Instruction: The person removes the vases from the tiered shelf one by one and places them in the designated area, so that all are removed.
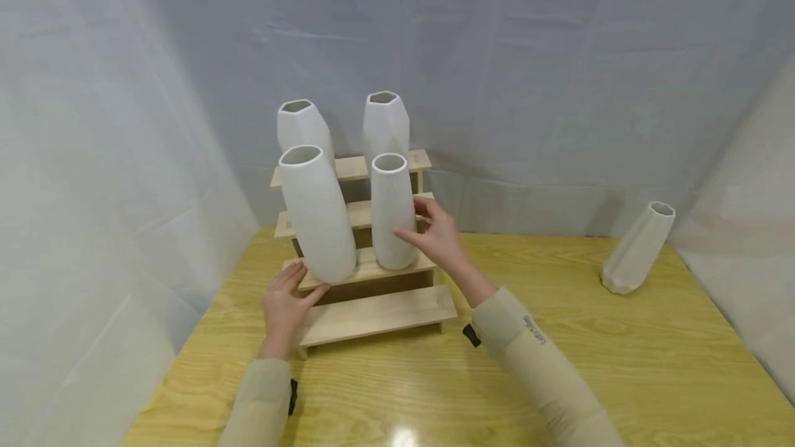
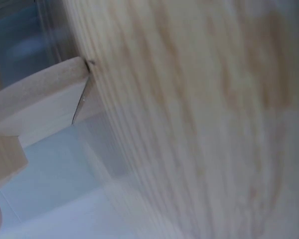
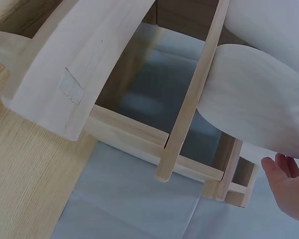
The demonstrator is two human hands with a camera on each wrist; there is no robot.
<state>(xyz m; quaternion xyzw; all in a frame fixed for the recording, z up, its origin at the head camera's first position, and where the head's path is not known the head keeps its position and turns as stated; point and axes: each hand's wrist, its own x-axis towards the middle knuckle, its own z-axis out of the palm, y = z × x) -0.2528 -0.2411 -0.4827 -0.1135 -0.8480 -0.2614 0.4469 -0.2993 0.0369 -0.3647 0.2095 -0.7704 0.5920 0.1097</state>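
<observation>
A stepped wooden rack (image 1: 385, 312) holds white vases. My right hand (image 1: 437, 236) holds the narrow round-mouthed vase (image 1: 393, 209) on the second step from the front, thumb across its front and fingers at its right side. In the right wrist view, the fingertips (image 3: 284, 164) meet the pale vase (image 3: 249, 97). My left hand (image 1: 287, 305), thumb spread from the fingers, is at the left end of that step, close to the base of the wider round-mouthed vase (image 1: 317, 216). Whether it touches the vase is unclear. Wood grain (image 2: 189, 119) fills most of the left wrist view.
Two angular-mouthed vases (image 1: 304, 126) stand on the rack's top step. A faceted white vase (image 1: 636, 250) stands apart at the right of the wooden table (image 1: 546, 336). Grey sheeting (image 1: 515, 88) hangs behind; pale sheeting (image 1: 93, 226) is at the sides.
</observation>
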